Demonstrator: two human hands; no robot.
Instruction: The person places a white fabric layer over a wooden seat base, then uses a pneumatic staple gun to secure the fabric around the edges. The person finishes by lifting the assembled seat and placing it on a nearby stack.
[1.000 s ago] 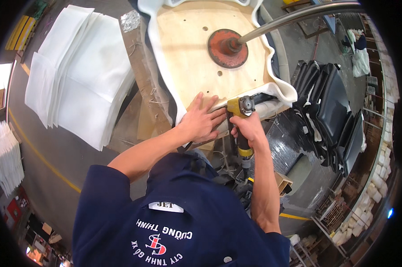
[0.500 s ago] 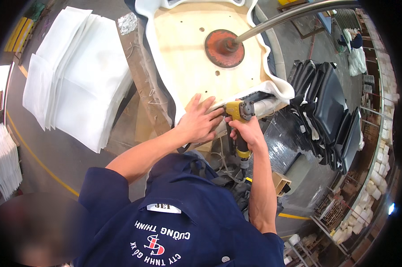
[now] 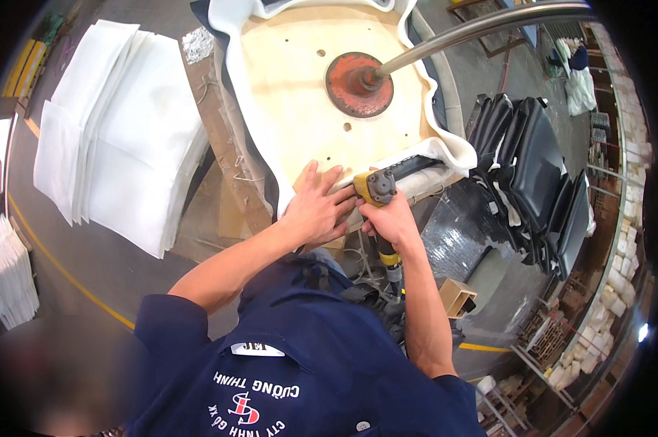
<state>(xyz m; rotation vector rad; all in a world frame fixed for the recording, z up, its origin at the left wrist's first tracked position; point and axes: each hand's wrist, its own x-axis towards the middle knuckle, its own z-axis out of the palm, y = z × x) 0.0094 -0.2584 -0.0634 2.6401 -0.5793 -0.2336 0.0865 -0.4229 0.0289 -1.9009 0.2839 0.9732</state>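
Note:
A pale wooden seat panel (image 3: 271, 80) lies face up, with white padding (image 3: 445, 149) folded over its rim and a dark cover showing beyond it. Over the panel's near edge my left hand (image 3: 314, 207) rests with its fingers stretched and spread on the wood and padding. My right hand (image 3: 393, 218) grips a yellow and black air staple gun (image 3: 376, 188), its head against the near edge just right of my left fingers. The gun's nose is hidden. A round red press pad (image 3: 340, 91) on a bent metal rod (image 3: 475, 33) sits on the panel.
White foam sheets (image 3: 147, 131) are stacked at left, with another white stack (image 3: 7, 266) farther left. Black padded covers (image 3: 526, 160) are piled at right. A small wooden box (image 3: 456, 297) is beside my right forearm. Another person (image 3: 578, 58) is far off at right.
The staple gun has tipped and shifted left toward my left fingers, its round end now facing up. My left hand stays on the near edge. The whole view has shifted slightly.

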